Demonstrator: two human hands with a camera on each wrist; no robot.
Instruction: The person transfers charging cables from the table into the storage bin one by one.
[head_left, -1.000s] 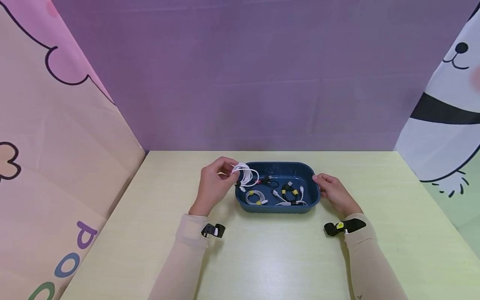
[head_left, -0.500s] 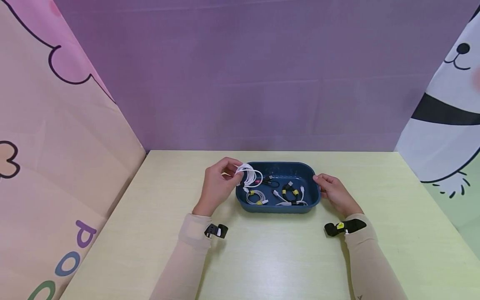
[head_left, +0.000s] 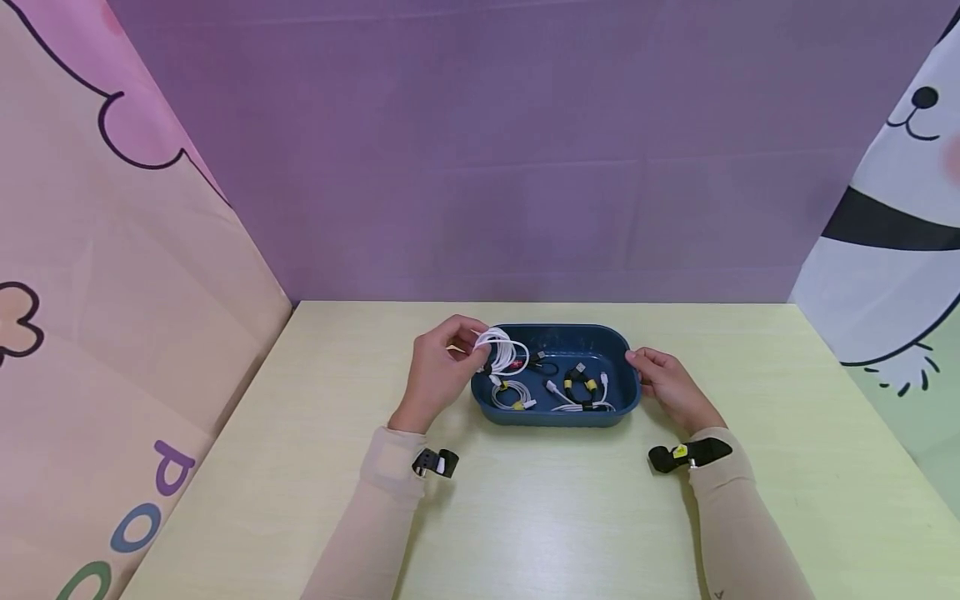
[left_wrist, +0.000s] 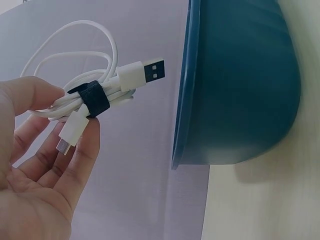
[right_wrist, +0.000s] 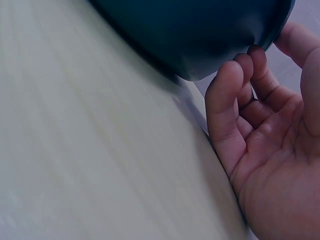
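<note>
A coiled white USB cable (head_left: 512, 340) is pinched between the thumb and fingers of my left hand (head_left: 437, 371), over the left end of a dark blue tub (head_left: 555, 419). In the left wrist view, a black strap (left_wrist: 95, 99) binds the coil; a USB plug (left_wrist: 154, 70) and a smaller plug (left_wrist: 64, 146) stick out. My right hand (head_left: 673, 387) grips the tub's right rim, thumb on top and fingers underneath. Inside lie a grey coiled cable (head_left: 517, 406) with yellow ties, a black one (head_left: 590, 384) with yellow ties, a white one (head_left: 564, 407), and a black one with red (head_left: 547, 367), partly hidden.
The tub stands on a pale wooden table (head_left: 540, 508), towards its back edge. A purple cloth (head_left: 525, 167) hangs behind. Printed cloths flank the table at the left (head_left: 112, 317) and right (head_left: 892, 283).
My left hand has shifted slightly to the right with the white cable, further over the tub. The right hand and the tub have stayed put.
</note>
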